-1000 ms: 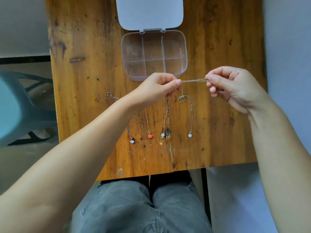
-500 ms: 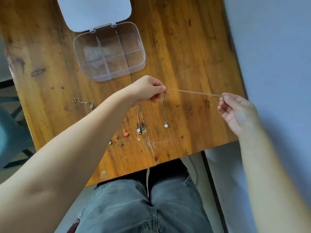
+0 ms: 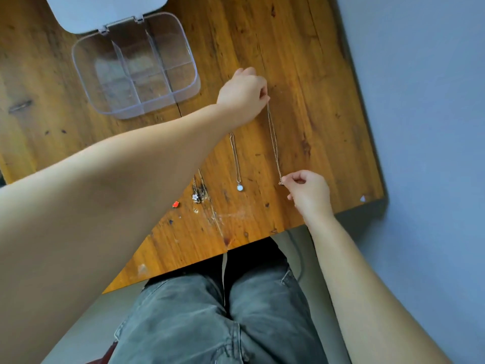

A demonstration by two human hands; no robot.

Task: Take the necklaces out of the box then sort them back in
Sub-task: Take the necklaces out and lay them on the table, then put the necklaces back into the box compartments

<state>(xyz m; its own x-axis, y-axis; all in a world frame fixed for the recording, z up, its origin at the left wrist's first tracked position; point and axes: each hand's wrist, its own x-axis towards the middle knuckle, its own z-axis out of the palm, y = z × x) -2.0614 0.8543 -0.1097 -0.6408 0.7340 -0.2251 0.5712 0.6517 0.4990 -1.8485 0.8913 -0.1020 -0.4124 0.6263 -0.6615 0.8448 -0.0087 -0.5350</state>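
**Chain turned lengthwise between our two hands**

Since half a second ago we have swung the held necklace from a sideways stretch to one running away from us, and our right hand has come in from the bench edge.

Largest first: the wooden bench fills the upper view, our jeans below its near edge. The clear box sits at the far left of the bench, its white lid folded back and its compartments showing no necklaces.

Our left hand pinches the far end of the held necklace in a closed grip, just right of the box. Our right hand pinches the near end, fingers curled round it.

Left of that chain, a necklace with a pale round pendant lies on the bench. Further left lie a flower pendant and a red pendant, their chains partly hidden under our left forearm.
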